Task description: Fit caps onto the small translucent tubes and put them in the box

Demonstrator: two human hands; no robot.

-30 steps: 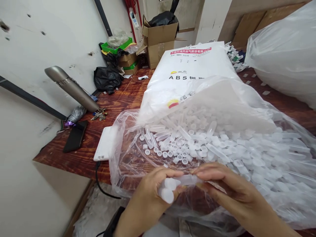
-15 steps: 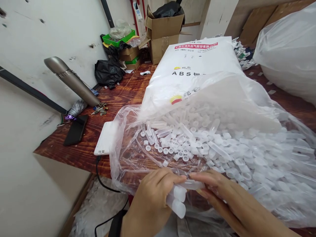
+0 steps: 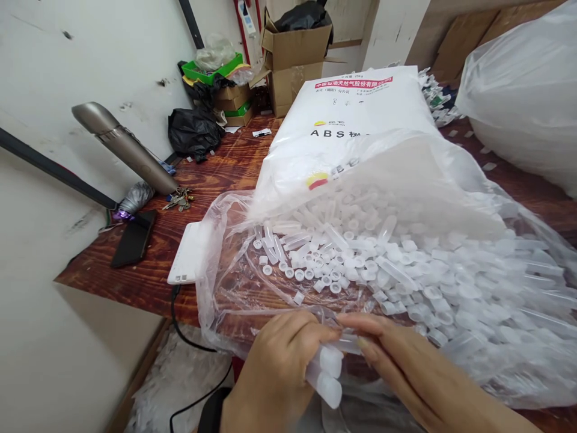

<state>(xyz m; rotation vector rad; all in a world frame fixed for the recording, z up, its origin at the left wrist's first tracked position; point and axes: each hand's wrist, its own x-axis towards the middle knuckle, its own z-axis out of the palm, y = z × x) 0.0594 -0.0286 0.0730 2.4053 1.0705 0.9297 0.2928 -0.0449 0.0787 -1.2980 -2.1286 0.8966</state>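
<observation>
Translucent capped tubes (image 3: 325,374), white caps outward, bunched in closed left hand (image 3: 274,373), right hand (image 3: 396,361) fingers pinching one tube.

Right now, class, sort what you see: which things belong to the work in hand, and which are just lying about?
In use: left hand, right hand, capped tubes, clear bag of tubes and caps.

Lying about: phone, keys, white ABS sack, cardboard boxes, black bag.

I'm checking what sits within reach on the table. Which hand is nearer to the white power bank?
Left. The left hand is below and right of the white power bank, beyond the table's edge. The right hand is farther right.
</observation>
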